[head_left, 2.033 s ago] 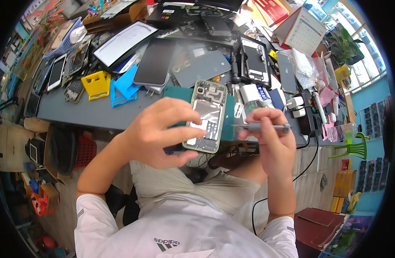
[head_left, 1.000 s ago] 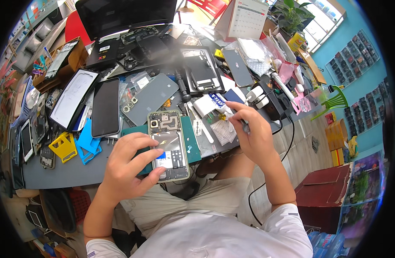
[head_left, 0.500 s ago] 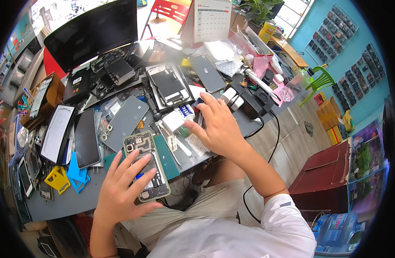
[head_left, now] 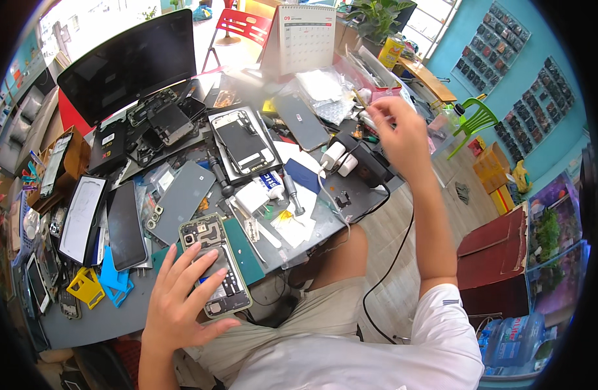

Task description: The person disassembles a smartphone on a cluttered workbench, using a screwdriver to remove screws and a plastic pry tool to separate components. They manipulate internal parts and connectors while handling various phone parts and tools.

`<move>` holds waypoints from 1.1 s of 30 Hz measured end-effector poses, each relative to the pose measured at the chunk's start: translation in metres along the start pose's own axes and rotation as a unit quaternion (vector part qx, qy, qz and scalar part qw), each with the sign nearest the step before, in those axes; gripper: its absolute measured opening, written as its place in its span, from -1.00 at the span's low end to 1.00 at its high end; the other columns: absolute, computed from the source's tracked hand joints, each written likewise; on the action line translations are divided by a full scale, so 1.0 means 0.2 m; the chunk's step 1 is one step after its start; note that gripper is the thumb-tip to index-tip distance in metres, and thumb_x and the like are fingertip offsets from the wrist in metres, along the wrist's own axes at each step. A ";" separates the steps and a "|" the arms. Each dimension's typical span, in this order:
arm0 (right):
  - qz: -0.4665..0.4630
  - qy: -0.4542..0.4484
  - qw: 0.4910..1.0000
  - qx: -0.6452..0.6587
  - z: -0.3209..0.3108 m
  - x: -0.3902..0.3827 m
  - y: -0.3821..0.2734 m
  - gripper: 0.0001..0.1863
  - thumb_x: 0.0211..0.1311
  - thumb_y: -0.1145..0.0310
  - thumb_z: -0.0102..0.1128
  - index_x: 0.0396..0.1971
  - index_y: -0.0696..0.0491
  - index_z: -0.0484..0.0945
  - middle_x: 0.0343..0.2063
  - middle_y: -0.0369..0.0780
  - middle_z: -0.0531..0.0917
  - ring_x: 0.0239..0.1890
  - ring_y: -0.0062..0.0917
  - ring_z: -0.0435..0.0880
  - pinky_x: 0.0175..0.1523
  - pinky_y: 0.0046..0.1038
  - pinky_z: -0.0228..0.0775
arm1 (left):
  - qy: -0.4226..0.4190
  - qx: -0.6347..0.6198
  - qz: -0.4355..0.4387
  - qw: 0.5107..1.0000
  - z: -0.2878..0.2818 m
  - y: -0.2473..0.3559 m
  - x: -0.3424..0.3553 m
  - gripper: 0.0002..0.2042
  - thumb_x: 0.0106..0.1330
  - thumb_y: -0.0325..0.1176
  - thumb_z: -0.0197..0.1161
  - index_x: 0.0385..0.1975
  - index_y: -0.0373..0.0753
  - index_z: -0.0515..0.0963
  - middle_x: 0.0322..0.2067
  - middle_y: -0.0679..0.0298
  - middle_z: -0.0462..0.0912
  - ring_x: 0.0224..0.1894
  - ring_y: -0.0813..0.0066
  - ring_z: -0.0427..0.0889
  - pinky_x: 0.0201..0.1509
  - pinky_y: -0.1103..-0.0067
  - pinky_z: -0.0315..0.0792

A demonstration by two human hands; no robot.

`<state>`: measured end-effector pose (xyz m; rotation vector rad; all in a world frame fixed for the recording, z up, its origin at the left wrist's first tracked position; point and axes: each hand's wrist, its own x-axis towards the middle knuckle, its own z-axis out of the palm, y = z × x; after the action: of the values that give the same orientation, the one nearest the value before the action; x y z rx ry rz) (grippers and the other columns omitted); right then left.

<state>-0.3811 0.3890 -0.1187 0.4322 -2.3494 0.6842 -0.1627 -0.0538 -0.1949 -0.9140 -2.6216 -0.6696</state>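
An opened smartphone (head_left: 237, 279) with its circuit board and inner parts bare lies at the front edge of the desk, partly on a green mat (head_left: 242, 247). My left hand (head_left: 185, 292) rests over its left side with fingers spread, covering part of it. My right hand (head_left: 401, 133) is raised over the back right of the desk with its fingers curled together. Close to those fingertips shows a thin gold-coloured stick (head_left: 361, 99); whether they grip it is unclear. Below that hand sits a black power strip (head_left: 367, 168) with white plugs.
A grey-handled screwdriver (head_left: 292, 194), a white-and-blue tube (head_left: 270, 182) and a razor blade (head_left: 251, 229) lie beyond the phone. Several phones and loose parts crowd the desk. A monitor (head_left: 133, 65) stands at the back left, a calendar (head_left: 307, 42) behind. A black cable (head_left: 403, 266) hangs at the right.
My right hand has moved from above the tube to the far right, uncovering the grey-handled screwdriver and a dark blue flat piece. My left hand stays on the phone.
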 end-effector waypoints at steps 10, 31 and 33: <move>0.157 -0.379 0.906 -0.106 -0.13 0.25 0.85 -0.63 0.27 0.37 0.52 0.04 0.18 0.88 -0.09 -0.14 0.93 -0.07 -0.41 0.89 0.11 -0.32 0.73 | -0.003 0.005 -0.003 1.000 0.00 0.00 -0.01 -0.19 0.26 0.40 0.56 0.25 -0.22 0.76 0.42 -0.06 0.68 0.54 -0.33 0.56 0.66 -0.31 0.24; 0.068 -0.316 0.936 -0.141 -0.04 0.33 0.99 -0.65 0.39 0.36 0.49 0.10 0.16 0.83 -0.12 -0.07 0.88 -0.07 -0.28 0.86 0.12 -0.23 0.70 | 0.013 -0.003 -0.003 1.000 -0.01 0.01 -0.01 -0.22 0.26 0.34 0.60 0.26 -0.21 0.77 0.42 -0.04 0.68 0.53 -0.30 0.57 0.66 -0.29 0.28; 0.021 -0.330 0.934 -0.135 -0.05 0.35 1.01 -0.65 0.44 0.29 0.33 0.05 0.18 0.85 -0.01 0.10 0.85 0.07 0.00 0.82 0.25 -0.06 0.64 | 0.014 -0.010 0.001 1.000 -0.02 0.02 -0.01 -0.23 0.26 0.30 0.62 0.28 -0.20 0.77 0.44 -0.03 0.67 0.54 -0.28 0.58 0.66 -0.27 0.30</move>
<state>-0.5217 0.5501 -0.1384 0.5505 -3.0378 0.2336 -0.1580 -0.0539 -0.1909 -0.9056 -2.5948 -0.7051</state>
